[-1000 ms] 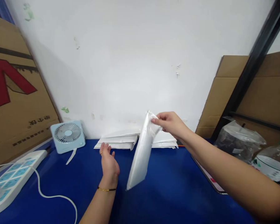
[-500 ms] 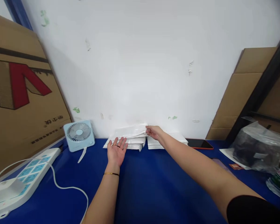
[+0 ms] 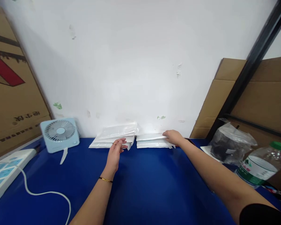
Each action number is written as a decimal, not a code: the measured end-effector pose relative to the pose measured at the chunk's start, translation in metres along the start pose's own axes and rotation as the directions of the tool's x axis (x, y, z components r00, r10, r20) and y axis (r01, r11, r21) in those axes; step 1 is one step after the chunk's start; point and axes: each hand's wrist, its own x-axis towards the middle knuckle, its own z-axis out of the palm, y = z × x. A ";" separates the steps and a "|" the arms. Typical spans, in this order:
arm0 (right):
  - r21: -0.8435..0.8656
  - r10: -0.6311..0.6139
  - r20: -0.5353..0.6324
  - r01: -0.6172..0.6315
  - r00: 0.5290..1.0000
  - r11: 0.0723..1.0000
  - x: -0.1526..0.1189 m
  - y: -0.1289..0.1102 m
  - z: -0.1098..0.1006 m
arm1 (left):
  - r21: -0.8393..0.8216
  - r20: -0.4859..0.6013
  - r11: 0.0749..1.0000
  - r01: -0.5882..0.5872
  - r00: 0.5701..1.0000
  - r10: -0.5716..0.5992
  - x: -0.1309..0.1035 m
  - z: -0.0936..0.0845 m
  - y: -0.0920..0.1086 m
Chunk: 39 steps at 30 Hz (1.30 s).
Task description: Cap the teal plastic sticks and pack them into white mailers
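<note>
One blue table [image 3: 140, 187], set against a white wall [image 3: 135, 68]. Item: left stack [image 3: 114, 137] of flat white packets, left of centre at the far edge, fanned unevenly, its uppermost packet tilted. Item: right stack [image 3: 154, 144] of like packets, just beside it, lower and neater. Item: left hand [image 3: 114, 154], ringed, with a bracelet [image 3: 106, 180] at the wrist; its grip is loosely spread, fingers half curled, at the near right part of the left stack; whether it touches cannot be told. Item: right hand [image 3: 175, 137], its grip pinching the right end of the top packet [image 3: 152, 137] on the right stack, so that the packet lies to the left of the fingertips. Left side: a pale blue fan [image 3: 60, 134], upright; a white power strip [image 3: 8, 170], nearer; a white cable [image 3: 46, 192], curving over the table; a printed cardboard box [image 3: 16, 93]. Right side: a clear plastic bag [image 3: 233, 143] with dark contents; a green-capped bottle [image 3: 259, 165], nearer; plain cardboard [image 3: 216, 100] leaning on the wall.
</note>
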 end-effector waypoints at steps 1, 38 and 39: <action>-0.004 -0.002 -0.038 0.002 0.999 1.000 -0.001 -0.002 -0.006 | 0.097 0.014 0.994 -0.059 0.998 0.058 -0.003 0.002 0.000; 0.540 0.345 0.589 -0.037 0.731 -0.841 -0.079 -0.101 0.056 | 0.192 0.553 0.730 -0.656 0.687 0.472 -0.025 0.140 0.114; 0.601 0.377 0.571 -0.059 0.730 -0.797 -0.079 -0.099 0.058 | 0.187 0.515 0.799 -0.571 0.750 0.415 -0.025 0.140 0.116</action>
